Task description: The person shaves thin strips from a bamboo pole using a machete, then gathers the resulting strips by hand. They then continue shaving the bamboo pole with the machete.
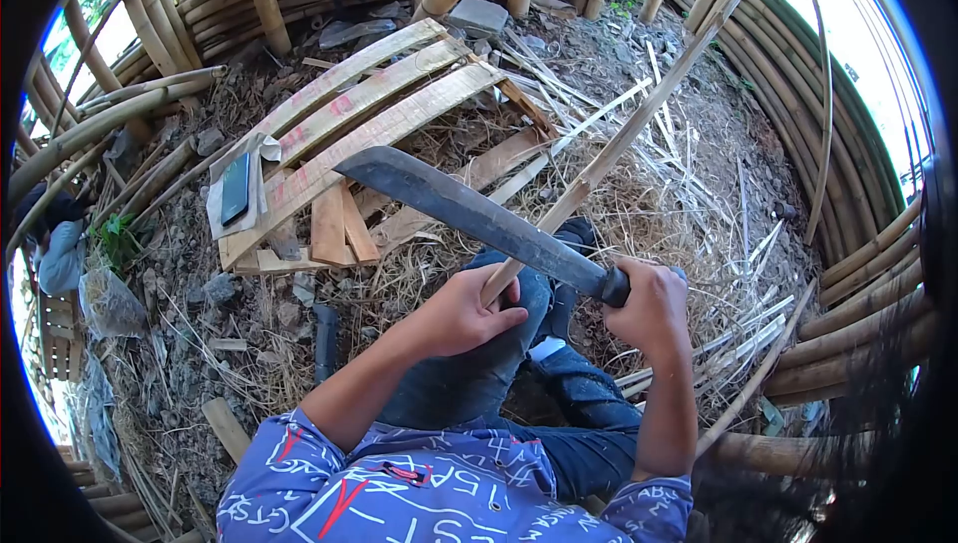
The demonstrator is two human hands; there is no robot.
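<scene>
My right hand (651,303) is closed round the black handle of a machete (474,212), whose broad dark blade points up and to the left. My left hand (465,315) grips the lower end of a long bamboo strip (629,134), which slants away to the upper right. The blade crosses over the strip a little above my left hand. Below the left hand is my bent knee in blue jeans (469,368).
A wooden pallet (384,109) lies ahead on the dirt, with a phone (237,189) on paper at its left corner. Bamboo shavings (649,209) litter the ground. Stacked bamboo poles (788,144) curve along the right. Another dark blade-like tool (325,341) lies at left.
</scene>
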